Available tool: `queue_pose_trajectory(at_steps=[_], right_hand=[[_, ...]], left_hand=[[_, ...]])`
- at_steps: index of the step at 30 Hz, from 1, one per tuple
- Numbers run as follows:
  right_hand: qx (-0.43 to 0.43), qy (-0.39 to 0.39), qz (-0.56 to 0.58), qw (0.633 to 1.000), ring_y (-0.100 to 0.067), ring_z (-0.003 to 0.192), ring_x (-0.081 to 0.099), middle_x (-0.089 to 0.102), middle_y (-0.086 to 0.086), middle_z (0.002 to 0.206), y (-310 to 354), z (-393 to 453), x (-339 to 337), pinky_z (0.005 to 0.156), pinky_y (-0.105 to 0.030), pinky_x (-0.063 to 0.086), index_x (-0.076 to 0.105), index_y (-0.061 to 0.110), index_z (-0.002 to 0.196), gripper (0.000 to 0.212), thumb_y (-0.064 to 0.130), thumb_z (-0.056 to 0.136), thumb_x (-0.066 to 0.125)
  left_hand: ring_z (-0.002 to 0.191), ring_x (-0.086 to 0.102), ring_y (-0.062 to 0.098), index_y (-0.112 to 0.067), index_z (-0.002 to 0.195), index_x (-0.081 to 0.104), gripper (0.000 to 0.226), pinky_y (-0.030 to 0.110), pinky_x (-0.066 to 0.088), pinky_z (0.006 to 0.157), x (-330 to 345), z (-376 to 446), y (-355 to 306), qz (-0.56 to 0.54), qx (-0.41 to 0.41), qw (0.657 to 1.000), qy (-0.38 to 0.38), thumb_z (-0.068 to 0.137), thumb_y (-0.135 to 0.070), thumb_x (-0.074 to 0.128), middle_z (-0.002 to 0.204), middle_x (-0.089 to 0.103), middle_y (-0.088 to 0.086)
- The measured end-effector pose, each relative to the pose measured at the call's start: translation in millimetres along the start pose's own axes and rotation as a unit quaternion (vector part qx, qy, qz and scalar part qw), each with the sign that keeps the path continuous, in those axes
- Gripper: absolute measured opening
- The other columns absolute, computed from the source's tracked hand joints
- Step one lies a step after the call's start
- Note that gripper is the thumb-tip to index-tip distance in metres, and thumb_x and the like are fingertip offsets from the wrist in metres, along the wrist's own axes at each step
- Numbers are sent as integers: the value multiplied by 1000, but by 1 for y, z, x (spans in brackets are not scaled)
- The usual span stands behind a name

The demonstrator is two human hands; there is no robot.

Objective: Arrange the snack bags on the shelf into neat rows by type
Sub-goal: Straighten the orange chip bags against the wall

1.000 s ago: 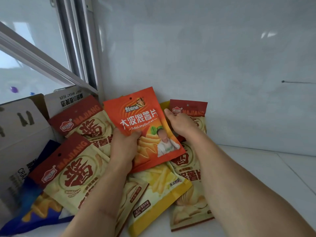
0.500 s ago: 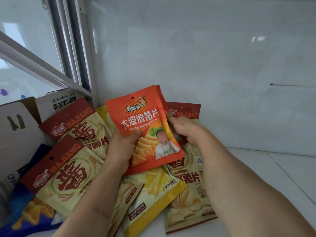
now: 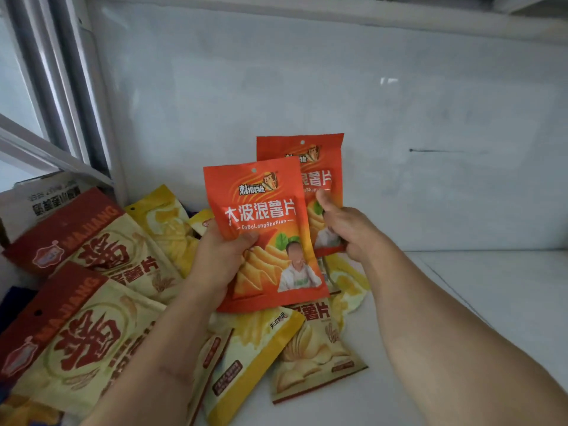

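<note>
One orange bag is gripped in the left hand, a second orange bag pinched by the right hand, above the mixed pile. Sorting is under way; bare shelf to the right seems suited for their row.

Front bag overlaps rear bag; pile left.
</note>
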State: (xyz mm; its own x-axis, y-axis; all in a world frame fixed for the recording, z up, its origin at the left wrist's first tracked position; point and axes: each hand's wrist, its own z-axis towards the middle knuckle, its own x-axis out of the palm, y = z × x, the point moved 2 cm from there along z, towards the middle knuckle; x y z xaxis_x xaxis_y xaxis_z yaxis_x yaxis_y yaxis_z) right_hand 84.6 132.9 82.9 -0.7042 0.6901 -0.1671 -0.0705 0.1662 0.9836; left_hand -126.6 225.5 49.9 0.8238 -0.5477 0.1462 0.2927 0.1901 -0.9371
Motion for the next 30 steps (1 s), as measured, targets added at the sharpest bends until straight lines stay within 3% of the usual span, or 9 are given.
queue_pose_trajectory(at_steps=[5, 10, 14, 18, 22, 30], right_hand=[[11, -37, 53, 998, -24, 91, 75, 78, -4, 95, -23, -16, -52, 95, -44, 55, 73, 14, 104, 59, 64, 73, 75], [8, -95, 53, 994, -23, 86, 76, 79, -5, 91, -41, -38, -106, 90, -41, 57, 72, 12, 101, 47, 55, 82, 73], [-6, -138, 59, 989, -17, 71, 76, 78, -4, 83, -51, -59, -157, 74, -32, 58, 72, 13, 95, 38, 50, 86, 72], [-12, -175, 74, 982, -13, 59, 73, 77, -2, 73, -66, -81, -217, 62, -26, 53, 70, 13, 91, 34, 46, 87, 72], [-1, -207, 83, 975, -16, 64, 75, 78, -4, 78, -89, -102, -287, 65, -29, 56, 71, 11, 94, 34, 44, 87, 73], [18, -235, 68, 969, -26, 89, 75, 78, -7, 89, -137, -131, -434, 92, -43, 57, 73, 12, 94, 38, 49, 84, 75]], left_hand=[[89, 76, 22, -13, 108, 70, 25, 32, 61, 76, 36, -20, 1, -21, -22, 997, 77, 89, 3, 67, 99, 79, 5], [103, 73, 27, -13, 121, 66, 35, 48, 56, 96, 84, -38, 13, -37, -58, 988, 140, 88, -2, 70, 111, 76, 7], [103, 73, 20, -21, 114, 70, 28, 46, 54, 98, 132, -55, 21, -34, -63, 983, 171, 89, -8, 72, 108, 77, -1], [102, 74, 23, -15, 117, 69, 30, 47, 55, 97, 187, -73, 30, -44, -82, 976, 196, 89, -5, 72, 108, 77, 3], [99, 74, 26, -12, 115, 69, 30, 45, 57, 92, 252, -99, 39, -57, -102, 969, 220, 87, -3, 72, 107, 77, 7], [93, 76, 27, -11, 117, 68, 32, 43, 59, 85, 393, -160, 53, -59, -147, 959, 235, 86, -6, 73, 103, 78, 7]])
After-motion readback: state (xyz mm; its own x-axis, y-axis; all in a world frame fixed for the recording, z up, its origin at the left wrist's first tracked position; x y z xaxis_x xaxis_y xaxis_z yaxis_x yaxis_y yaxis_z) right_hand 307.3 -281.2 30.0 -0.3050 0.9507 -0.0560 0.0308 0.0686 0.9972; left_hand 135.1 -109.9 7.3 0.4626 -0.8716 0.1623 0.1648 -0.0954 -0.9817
